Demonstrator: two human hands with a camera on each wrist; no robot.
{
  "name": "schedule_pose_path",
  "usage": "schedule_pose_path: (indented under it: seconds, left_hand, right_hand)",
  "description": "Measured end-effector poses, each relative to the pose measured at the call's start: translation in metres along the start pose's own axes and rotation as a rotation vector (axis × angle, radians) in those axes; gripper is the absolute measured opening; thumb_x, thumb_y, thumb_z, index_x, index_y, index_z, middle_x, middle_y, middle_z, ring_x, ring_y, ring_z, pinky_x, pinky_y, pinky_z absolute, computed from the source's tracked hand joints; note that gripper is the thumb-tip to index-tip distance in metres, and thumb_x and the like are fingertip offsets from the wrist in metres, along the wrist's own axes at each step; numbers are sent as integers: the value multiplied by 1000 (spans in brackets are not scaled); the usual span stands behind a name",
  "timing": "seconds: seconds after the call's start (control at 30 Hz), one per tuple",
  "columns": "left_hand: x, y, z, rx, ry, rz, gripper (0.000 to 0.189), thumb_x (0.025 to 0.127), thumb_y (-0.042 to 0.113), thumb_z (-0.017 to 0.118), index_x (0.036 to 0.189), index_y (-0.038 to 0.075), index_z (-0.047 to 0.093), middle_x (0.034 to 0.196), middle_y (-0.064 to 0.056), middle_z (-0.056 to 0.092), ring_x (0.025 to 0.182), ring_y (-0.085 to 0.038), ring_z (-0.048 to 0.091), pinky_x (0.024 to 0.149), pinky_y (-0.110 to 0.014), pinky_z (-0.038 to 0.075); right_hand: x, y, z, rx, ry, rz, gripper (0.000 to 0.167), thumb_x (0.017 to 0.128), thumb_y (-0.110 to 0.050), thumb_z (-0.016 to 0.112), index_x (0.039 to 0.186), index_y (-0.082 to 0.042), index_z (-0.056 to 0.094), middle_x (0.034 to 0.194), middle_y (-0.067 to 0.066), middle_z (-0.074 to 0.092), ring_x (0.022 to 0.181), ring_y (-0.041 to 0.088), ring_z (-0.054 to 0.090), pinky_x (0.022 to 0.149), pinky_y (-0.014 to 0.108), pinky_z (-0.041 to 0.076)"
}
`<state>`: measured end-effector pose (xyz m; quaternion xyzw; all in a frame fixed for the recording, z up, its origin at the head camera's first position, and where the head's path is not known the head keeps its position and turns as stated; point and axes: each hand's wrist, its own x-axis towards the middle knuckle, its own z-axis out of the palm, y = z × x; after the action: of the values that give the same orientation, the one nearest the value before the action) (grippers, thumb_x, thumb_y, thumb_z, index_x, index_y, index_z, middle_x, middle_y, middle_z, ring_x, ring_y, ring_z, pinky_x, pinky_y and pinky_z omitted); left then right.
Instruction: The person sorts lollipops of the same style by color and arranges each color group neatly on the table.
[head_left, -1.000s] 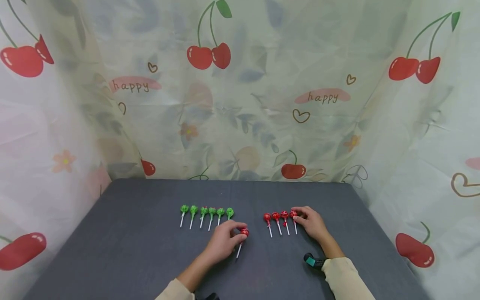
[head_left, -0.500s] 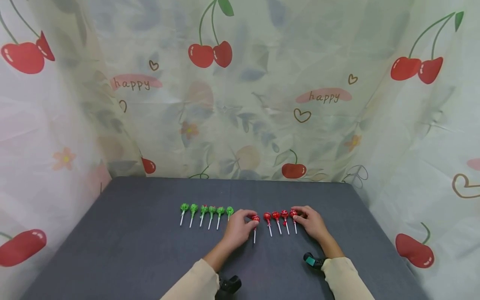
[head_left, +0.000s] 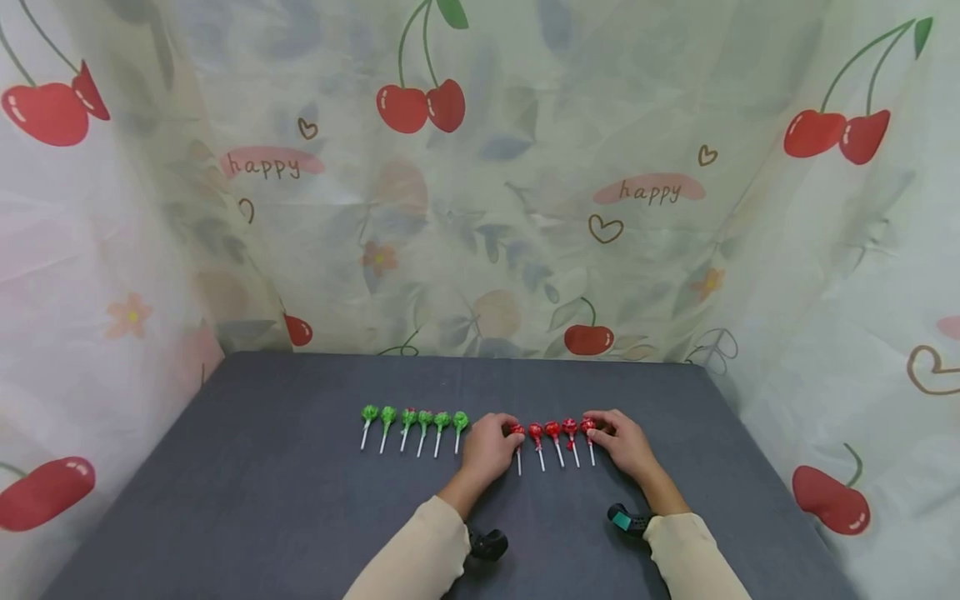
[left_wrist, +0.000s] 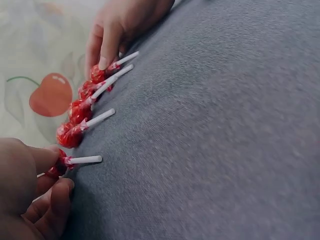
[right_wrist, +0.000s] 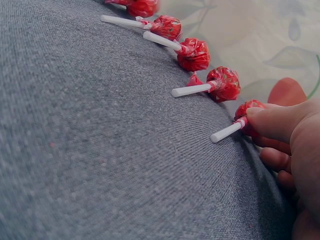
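Note:
My left hand [head_left: 486,450] pinches the red-wrapped head of a lollipop [left_wrist: 85,160] between thumb and fingers, its white stick pointing toward me. This lollipop is at the left end of a row of red ones. At the row's right end, my right hand [head_left: 628,448] holds another red lollipop [right_wrist: 227,132] by its head, thumb on the near side. Between the hands lie three more red lollipops [head_left: 552,430], side by side with sticks toward me. Left of my left hand runs a row of several green lollipops [head_left: 424,418], laid out the same way.
A dark grey cloth covers the table [head_left: 262,500]. Behind it and at both sides hangs a cherry-print curtain [head_left: 495,208]. Black wrist devices sit at the left wrist [head_left: 489,545] and the right wrist [head_left: 628,520].
My left hand has carried its red lollipop rightward and away from me, up to the left end of the red row. My right hand has stayed on its lollipop.

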<state>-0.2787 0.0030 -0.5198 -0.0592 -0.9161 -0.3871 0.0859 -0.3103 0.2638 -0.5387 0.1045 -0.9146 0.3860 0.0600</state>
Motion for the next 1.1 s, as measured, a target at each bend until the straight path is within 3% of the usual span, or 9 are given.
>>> schedule_pose_path:
  seconds: [0.3, 1.1]
  left_hand:
    - [5, 9, 4, 69, -8, -72, 19, 85, 26, 76, 101, 16, 75, 86, 3, 64, 80, -17, 62, 69, -35, 48]
    - [4, 10, 7, 90, 14, -56, 23, 84, 27, 76, 105, 18, 74, 87, 2, 63, 81, -18, 61, 69, -36, 48]
  right_hand:
    - [0, -1, 0, -13, -2, 2, 29, 91, -15, 69, 119, -7, 68, 99, 5, 60, 84, 19, 52, 73, 35, 41]
    - [-1, -2, 0, 11, 3, 34, 30, 91, -13, 68, 121, -9, 67, 98, 5, 58, 85, 21, 52, 74, 36, 41]
